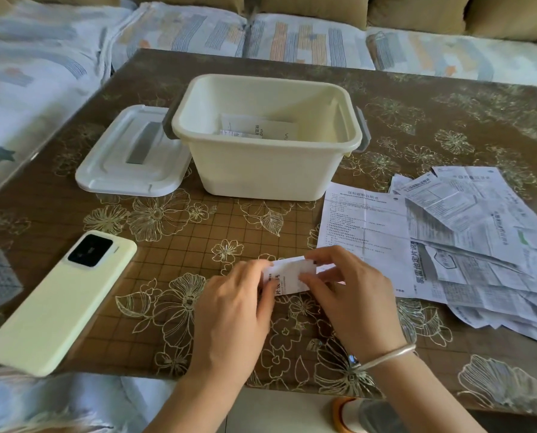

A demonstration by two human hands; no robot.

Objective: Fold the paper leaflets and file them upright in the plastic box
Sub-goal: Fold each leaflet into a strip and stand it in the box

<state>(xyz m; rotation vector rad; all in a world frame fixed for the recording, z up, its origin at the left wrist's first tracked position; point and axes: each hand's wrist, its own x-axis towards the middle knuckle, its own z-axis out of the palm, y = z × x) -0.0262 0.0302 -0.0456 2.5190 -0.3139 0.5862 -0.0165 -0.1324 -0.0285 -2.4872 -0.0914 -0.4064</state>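
Fingers (315, 282) of left hand (229, 304) and right hand (351, 298) both pinching a small folded leaflet (289, 273) over the brown floral tabletop (182, 245), in front of the plastic box (270, 173). I see filed leaflets (257, 128) inside box, lid (129, 157) at its left, loose sheets (464, 239) right, covered sofa (292, 35) behind.

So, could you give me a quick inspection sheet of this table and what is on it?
Surface: brown flower-patterned table.
Job's things: open cream plastic box with a few leaflets inside; its lid beside it on the left; unfolded leaflet pile on the right; one folded leaflet in the hands.
Clutter: pale yellow phone, face down, near left.
Hands: left hand and right hand both pinch the folded leaflet; bracelet on right wrist.
Cables: nothing seen.
Surroundings: patterned sofa cushions behind the table.
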